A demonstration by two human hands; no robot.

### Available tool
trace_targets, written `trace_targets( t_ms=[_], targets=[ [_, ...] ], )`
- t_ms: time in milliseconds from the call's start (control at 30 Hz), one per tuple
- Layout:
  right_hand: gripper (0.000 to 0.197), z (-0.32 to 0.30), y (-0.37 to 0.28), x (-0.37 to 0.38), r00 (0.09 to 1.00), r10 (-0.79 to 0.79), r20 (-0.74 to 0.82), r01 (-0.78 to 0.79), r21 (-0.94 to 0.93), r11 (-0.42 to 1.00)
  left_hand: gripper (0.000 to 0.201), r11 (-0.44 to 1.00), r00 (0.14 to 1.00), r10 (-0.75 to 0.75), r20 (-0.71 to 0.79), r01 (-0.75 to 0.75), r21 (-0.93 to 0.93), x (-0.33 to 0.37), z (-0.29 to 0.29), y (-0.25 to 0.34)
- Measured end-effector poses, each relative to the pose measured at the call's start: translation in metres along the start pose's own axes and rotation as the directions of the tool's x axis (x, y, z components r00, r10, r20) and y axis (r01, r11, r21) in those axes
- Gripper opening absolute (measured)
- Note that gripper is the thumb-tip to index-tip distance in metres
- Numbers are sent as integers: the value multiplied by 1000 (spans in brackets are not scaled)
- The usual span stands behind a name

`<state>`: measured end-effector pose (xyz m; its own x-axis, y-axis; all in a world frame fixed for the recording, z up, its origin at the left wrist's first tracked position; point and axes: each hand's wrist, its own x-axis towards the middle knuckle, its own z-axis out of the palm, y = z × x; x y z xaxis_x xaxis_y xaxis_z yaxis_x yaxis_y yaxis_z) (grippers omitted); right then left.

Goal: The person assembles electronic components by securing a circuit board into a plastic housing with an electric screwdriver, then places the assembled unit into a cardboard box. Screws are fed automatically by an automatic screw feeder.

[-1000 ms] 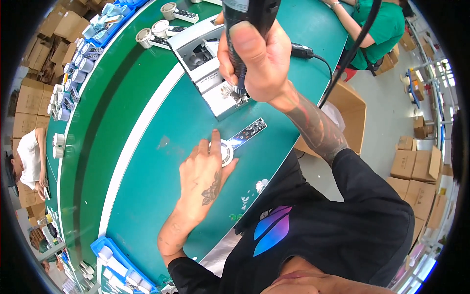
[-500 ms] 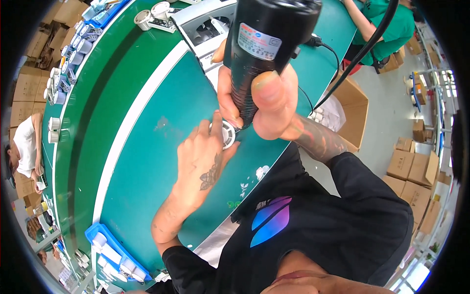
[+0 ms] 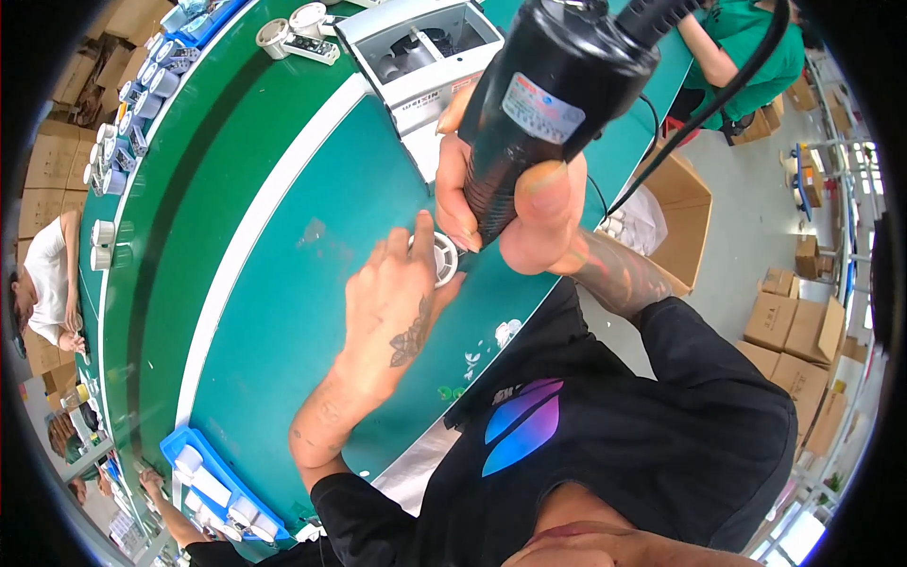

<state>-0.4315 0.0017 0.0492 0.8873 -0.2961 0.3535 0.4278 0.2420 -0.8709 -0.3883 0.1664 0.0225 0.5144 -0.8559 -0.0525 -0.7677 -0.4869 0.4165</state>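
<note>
My right hand [image 3: 540, 213] is wrapped round a black electric screwdriver [image 3: 529, 113] with a pale label and a thick cable at its top. The tool's lower end points down at the rim of a white round plastic part [image 3: 444, 259] with slots; whether the tip touches it is hard to see. Fingers and thumb of my left hand [image 3: 389, 298] close round that part and steady it on the green table [image 3: 302, 283]. My left hand covers part of the piece.
Beyond my hands stands a grey box-shaped machine [image 3: 425, 66] with an open top. White round units [image 3: 274, 36] sit on the green belt [image 3: 227, 113]. A blue tray [image 3: 178, 444] holds white parts. A cardboard box [image 3: 685, 213] stands past the table edge. Co-workers sit around.
The screwdriver and my right hand have shifted slightly right, showing more of the grey machine. The round part stays in my left hand. Another person's arm has come in beside the blue tray.
</note>
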Motion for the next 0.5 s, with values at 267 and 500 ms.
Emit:
trace_targets(
  t_ms=[267, 500],
  targets=[
    [81, -7, 3, -10, 986, -23, 167, 10, 80, 997, 65, 995, 998, 36, -56, -41, -95, -1, 2, -5],
    [74, -10, 14, -21, 992, -8, 124, -9, 133, 991, 65, 1000, 1000, 19, -25, -19, -17, -1, 0, -6]
  ],
)
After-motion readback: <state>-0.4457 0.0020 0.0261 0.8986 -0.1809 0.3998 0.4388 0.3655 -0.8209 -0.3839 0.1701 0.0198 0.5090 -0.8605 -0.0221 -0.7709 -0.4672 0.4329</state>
